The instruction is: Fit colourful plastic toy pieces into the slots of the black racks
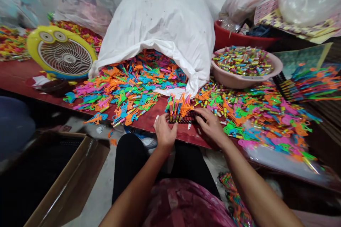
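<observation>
A small black mesh rack (185, 120) sits at the front edge of the red table (16, 74), with several colourful plastic toy pieces (178, 105) standing upright in it. My left hand (164, 132) rests at the rack's left end, fingers curled against it. My right hand (210, 124) is at the rack's right end, fingers bent over its top edge. Loose plastic toys (128, 88) in orange, blue, pink and green spill from a big white sack (162, 21) just behind.
A yellow desk fan (62, 53) stands at the left. A pink basin (245, 78) of small coloured tubes and a red tub (234, 37) sit at the right. Another filled black rack (306, 85) lies far right. An open cardboard box (66, 181) is on the floor left.
</observation>
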### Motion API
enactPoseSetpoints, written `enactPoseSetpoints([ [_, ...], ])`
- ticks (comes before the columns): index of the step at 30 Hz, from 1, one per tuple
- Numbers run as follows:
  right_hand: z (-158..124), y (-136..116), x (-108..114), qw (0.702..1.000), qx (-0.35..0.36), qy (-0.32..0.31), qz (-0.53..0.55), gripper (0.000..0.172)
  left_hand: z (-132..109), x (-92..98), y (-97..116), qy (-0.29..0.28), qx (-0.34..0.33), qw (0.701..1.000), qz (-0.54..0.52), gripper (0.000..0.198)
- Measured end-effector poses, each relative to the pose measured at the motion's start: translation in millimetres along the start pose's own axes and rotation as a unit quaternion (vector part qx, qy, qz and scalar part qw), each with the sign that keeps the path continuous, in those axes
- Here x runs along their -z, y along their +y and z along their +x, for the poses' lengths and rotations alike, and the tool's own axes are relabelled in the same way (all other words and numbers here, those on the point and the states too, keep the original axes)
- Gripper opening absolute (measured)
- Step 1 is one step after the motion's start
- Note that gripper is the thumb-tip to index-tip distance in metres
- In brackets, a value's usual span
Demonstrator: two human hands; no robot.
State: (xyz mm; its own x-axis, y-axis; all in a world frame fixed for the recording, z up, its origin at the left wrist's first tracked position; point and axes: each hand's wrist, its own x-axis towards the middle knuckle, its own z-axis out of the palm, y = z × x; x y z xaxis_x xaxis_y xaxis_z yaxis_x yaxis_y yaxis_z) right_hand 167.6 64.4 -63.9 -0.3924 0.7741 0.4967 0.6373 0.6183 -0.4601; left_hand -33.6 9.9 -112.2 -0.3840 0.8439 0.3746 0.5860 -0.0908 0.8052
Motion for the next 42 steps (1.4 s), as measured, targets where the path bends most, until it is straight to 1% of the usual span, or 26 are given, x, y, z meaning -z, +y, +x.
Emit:
enactPoseSetpoints([
  [2,-8.1,-16.2,-0.7,0.996,-0.047,0.02,0.067,0.027,1.9,7.2,4.5,0.071,-0.023,0.997,-0.029,0.04],
  [4,-11.9,-29.6,-5.1,0.99,-0.083,0.037,0.106,0.024,9.9,18.7,14.9,0.14,-0.078,0.987,-0.027,0.037],
  [5,-12.1,-34.9,-8.1,0.987,-0.094,0.045,0.119,0.023,16.8,25.1,21.7,0.156,-0.117,0.981,-0.018,0.037],
  [6,-11.4,-39.2,-11.3,0.985,-0.1,0.051,0.129,0.022,25.3,31.3,28.6,0.153,-0.16,0.975,-0.005,0.038],
  [8,-7.7,-45.8,-17.0,0.981,-0.11,0.062,0.148,0.023,45.0,41.2,40.8,0.097,-0.23,0.968,0.02,0.038],
  [9,-5.1,-48.5,-19.0,0.978,-0.117,0.068,0.158,0.023,54.9,44.2,45.0,0.049,-0.258,0.964,0.031,0.038],
  [10,-2.3,-50.8,-20.4,0.975,-0.123,0.075,0.168,0.023,63.9,45.7,47.4,0.004,-0.285,0.958,0.038,0.036],
  [12,3.6,-54.5,-21.2,0.971,-0.131,0.084,0.183,0.023,77.5,45.5,47.5,-0.067,-0.317,0.945,0.046,0.033],
  [14,9.3,-57.0,-20.2,0.971,-0.127,0.087,0.182,0.021,84.4,43.1,43.2,-0.102,-0.326,0.939,0.039,0.031],
  [16,13.9,-58.8,-18.4,0.976,-0.116,0.089,0.162,0.021,86.5,40.9,38.1,-0.113,-0.33,0.937,0.023,0.031],
  [21,19.6,-65.2,-15.9,0.99,-0.081,0.092,0.063,0.024,86.0,39.5,32.2,-0.116,-0.34,0.933,0.004,0.03],
  [25,20.1,-69.4,-17.9,0.992,-0.073,0.1,-0.02,0.027,86.5,38.4,32.3,-0.119,-0.341,0.932,0.006,0.03],
  [27,20.3,-68.4,-19.1,0.991,-0.078,0.107,-0.034,0.028,86.7,38.2,32.9,-0.122,-0.345,0.931,0.004,0.03],
  [31,21.2,-66.6,-20.1,0.99,-0.099,0.102,-0.026,0.032,87.0,39.6,35.0,-0.131,-0.356,0.925,0.006,0.028],
  [34,21.4,-72.4,-22.7,0.988,-0.093,0.102,-0.068,0.03,87.1,39.9,36.5,-0.135,-0.368,0.92,-0.002,0.027],
  [37,21.6,-79.8,-26.7,0.984,-0.089,0.104,-0.114,0.028,86.6,39.3,36.8,-0.134,-0.364,0.922,-0.001,0.03],
  [39,20.8,-80.8,-28.1,0.984,-0.098,0.101,-0.108,0.027,86.1,39.9,36.2,-0.134,-0.366,0.921,0.002,0.033],
  [42,15.0,-75.1,-28.9,0.99,-0.109,0.089,-0.017,0.021,85.3,43.4,34.4,-0.146,-0.379,0.914,0.008,0.039],
])
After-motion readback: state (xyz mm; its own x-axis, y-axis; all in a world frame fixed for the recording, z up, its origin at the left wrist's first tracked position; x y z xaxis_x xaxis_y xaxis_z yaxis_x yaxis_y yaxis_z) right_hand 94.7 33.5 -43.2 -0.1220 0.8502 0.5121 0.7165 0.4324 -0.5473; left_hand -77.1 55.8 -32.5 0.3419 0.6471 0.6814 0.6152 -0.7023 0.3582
